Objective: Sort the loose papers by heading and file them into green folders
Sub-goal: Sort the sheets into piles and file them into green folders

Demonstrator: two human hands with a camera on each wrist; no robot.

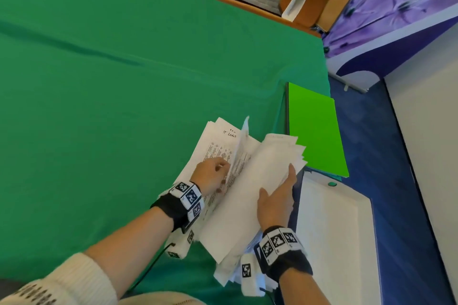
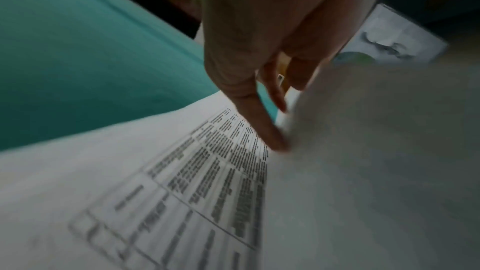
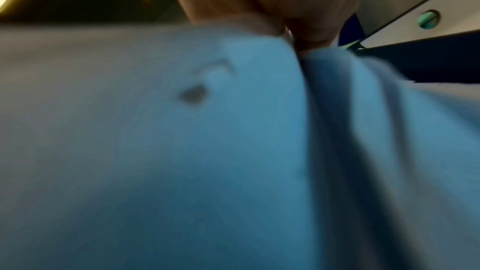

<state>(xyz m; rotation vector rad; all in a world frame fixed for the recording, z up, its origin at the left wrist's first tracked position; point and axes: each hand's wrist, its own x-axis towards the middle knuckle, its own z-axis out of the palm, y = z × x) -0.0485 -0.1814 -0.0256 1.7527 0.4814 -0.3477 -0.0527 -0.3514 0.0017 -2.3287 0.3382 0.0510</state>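
Both hands worked in one stack of loose papers (image 1: 247,188) lying at the right edge of the table (image 1: 124,82), which was covered in green cloth. The left hand (image 1: 210,176) rested on a printed sheet headed "IT LOGS" (image 1: 223,146), its fingers (image 2: 270,130) curled to pinch the edge of a single lifted page (image 1: 241,141) that stood nearly upright between the two halves of the stack. The right hand (image 1: 277,203) lay flat with fingers straight and together on the blank backs of the turned-over sheets, thumb spread to the side. Just beyond the stack, a bright green folder (image 1: 314,131) lay closed, partly overhanging the table's right edge. A white cabinet (image 1: 342,242) stood beside the table, below the folder, over blue floor (image 1: 396,156). The right wrist view was too blurred to add detail.
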